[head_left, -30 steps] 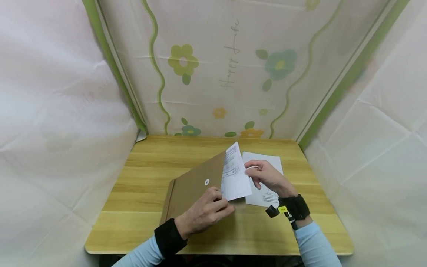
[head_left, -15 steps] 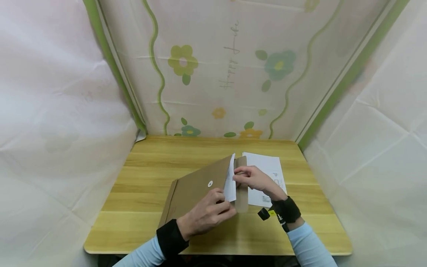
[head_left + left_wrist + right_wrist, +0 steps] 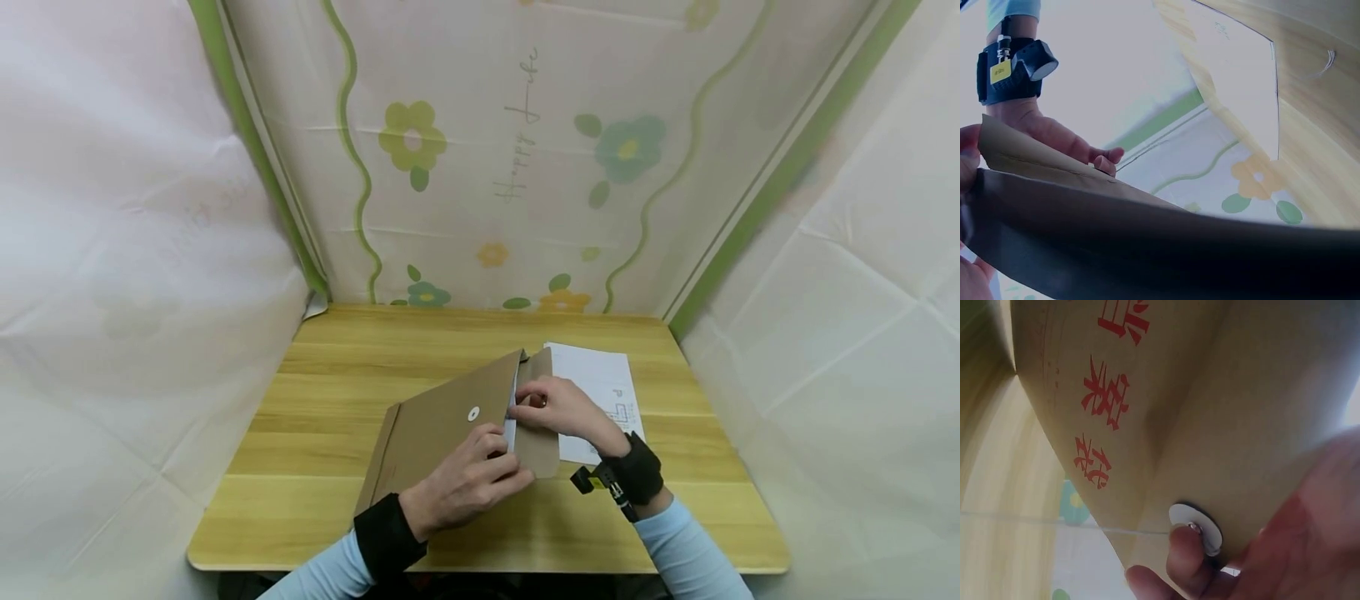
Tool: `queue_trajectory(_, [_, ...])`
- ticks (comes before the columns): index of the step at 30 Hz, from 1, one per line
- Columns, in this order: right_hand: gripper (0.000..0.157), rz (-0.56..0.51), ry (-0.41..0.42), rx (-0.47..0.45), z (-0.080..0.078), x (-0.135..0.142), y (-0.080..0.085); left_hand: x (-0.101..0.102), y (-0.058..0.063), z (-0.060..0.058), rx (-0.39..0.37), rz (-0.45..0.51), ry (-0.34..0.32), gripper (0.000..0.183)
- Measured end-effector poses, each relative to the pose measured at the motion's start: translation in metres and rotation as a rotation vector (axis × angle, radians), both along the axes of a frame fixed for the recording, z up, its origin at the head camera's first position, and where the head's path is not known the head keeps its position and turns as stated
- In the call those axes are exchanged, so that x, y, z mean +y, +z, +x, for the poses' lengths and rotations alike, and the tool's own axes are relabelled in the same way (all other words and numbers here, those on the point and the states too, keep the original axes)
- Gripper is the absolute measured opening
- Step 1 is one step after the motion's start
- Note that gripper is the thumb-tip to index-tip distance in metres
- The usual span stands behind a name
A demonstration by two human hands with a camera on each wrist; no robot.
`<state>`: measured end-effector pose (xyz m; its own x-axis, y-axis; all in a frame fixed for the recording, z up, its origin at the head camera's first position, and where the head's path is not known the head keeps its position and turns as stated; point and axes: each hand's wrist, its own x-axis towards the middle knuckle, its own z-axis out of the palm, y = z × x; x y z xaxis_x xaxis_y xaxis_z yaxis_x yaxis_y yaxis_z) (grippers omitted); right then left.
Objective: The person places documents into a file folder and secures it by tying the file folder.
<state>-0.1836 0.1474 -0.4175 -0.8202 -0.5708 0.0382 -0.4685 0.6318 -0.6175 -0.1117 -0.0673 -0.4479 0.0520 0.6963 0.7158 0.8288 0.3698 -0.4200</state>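
A brown kraft-paper document envelope (image 3: 442, 425) lies slanted on the table, its mouth end lifted and its flap (image 3: 542, 450) folded out to the right. My left hand (image 3: 468, 479) grips the envelope's lower edge by the mouth. At the mouth, my right hand (image 3: 558, 408) pinches the edge of white paper (image 3: 511, 435), of which only a narrow strip shows; the remainder is hidden inside. The right wrist view shows red characters (image 3: 1107, 394) on the envelope and a white button (image 3: 1196, 526) with a thread, fingers overlapping it.
Another printed white sheet (image 3: 592, 375) lies on the wood-grain table (image 3: 360, 350), just right of the flap. A thin white string (image 3: 1330, 60) shows on the tabletop in the left wrist view. Patterned fabric walls (image 3: 465, 208) enclose the table at the back and sides.
The white paper has slid left into the envelope until only a strip shows. My right hand has followed it leftward to the mouth. The flap has come into view; my left hand keeps its grip.
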Motion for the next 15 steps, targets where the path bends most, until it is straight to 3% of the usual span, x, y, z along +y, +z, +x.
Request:
queue_trajectory(3, [0.014,-0.024,-0.013,0.025,-0.001,-0.001,-0.003,-0.001,0.002,0.001,-0.001,-0.002,0.016,0.034])
queue_trajectory(6, [0.023,-0.158,-0.096,-0.017,-0.001,0.004,-0.009,-0.002,0.004,0.001,0.007,0.009,0.039,0.032])
queue_trajectory(12, [0.033,-0.756,-0.509,-0.24,-0.004,0.025,-0.036,-0.003,-0.007,-0.006,-0.004,0.058,0.084,0.031])
queue_trajectory(15, [0.028,-0.826,-0.62,-0.351,-0.002,0.033,-0.058,-0.003,-0.011,-0.007,-0.01,0.064,0.1,0.029])
